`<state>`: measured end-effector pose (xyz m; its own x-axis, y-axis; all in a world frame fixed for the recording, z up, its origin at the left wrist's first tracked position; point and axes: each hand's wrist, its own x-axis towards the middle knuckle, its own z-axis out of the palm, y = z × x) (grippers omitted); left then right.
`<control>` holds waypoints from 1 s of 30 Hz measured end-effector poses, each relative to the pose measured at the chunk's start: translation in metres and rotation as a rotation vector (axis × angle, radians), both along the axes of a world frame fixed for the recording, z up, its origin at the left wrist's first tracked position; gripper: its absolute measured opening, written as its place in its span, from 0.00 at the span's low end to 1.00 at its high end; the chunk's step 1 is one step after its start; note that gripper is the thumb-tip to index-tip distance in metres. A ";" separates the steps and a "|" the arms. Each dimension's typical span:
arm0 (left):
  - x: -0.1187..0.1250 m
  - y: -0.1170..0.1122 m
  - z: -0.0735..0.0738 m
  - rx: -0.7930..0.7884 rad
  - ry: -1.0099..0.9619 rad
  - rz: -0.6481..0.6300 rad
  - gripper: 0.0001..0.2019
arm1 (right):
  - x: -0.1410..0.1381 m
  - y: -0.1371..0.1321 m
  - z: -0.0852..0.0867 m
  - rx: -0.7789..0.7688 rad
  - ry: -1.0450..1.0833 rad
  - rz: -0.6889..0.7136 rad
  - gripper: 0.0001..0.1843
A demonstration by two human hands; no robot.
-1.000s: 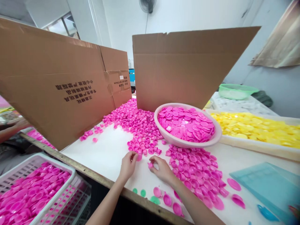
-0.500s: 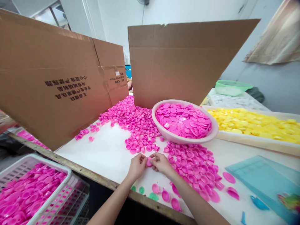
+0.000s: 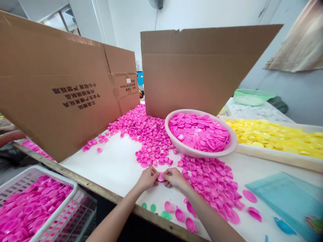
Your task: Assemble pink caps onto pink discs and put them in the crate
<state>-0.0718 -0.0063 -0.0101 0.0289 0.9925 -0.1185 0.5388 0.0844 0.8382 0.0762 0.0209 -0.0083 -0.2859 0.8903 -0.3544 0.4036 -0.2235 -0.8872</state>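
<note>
Between my two hands, just above the white tabletop (image 3: 101, 171), is a small pink plastic disc (image 3: 160, 177). My left hand (image 3: 147, 178) pinches its left edge, and my right hand (image 3: 174, 178) grips the right edge; the fingers partly cover it. Beyond my hands spreads a heap of small pink plastic cups (image 3: 153, 151). To the right, by my right forearm, lies a pile of pink cups on saucers (image 3: 209, 185). A white basin (image 3: 202, 154) full of flat pink discs (image 3: 199, 131) stands behind that pile.
Cardboard sheets (image 3: 63, 67) wall the back and left. At right are a tray of yellow pieces (image 3: 277, 134), a blue translucent folder (image 3: 282, 195) and a small blue piece (image 3: 284, 226). A white basket (image 3: 68, 201) of pink pieces stands lower left. Another person's hand (image 3: 11, 137) shows at far left.
The pink disc between my fingers now shows more of its flat face. My hands stay nearly in place while the view shifts slightly. The other person's hand at far left has come further into view.
</note>
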 end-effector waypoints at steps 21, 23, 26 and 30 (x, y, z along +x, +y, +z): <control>0.038 0.014 0.011 0.462 0.514 0.009 0.13 | 0.001 -0.006 0.003 -0.294 0.127 0.078 0.03; 0.037 0.015 0.007 0.448 0.502 0.005 0.14 | 0.000 -0.007 0.004 -0.286 0.109 0.069 0.02; 0.037 0.015 0.004 0.443 0.492 0.030 0.14 | -0.001 -0.010 0.004 -0.290 0.110 0.056 0.02; 0.039 0.013 0.008 0.480 0.508 0.089 0.14 | -0.002 -0.012 -0.005 -0.201 0.119 0.047 0.03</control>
<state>-0.0327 0.0069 -0.0018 0.0020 0.9344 0.3562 0.8818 -0.1697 0.4401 0.0745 0.0094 -0.0131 -0.3757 0.7898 -0.4848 0.3130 -0.3842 -0.8686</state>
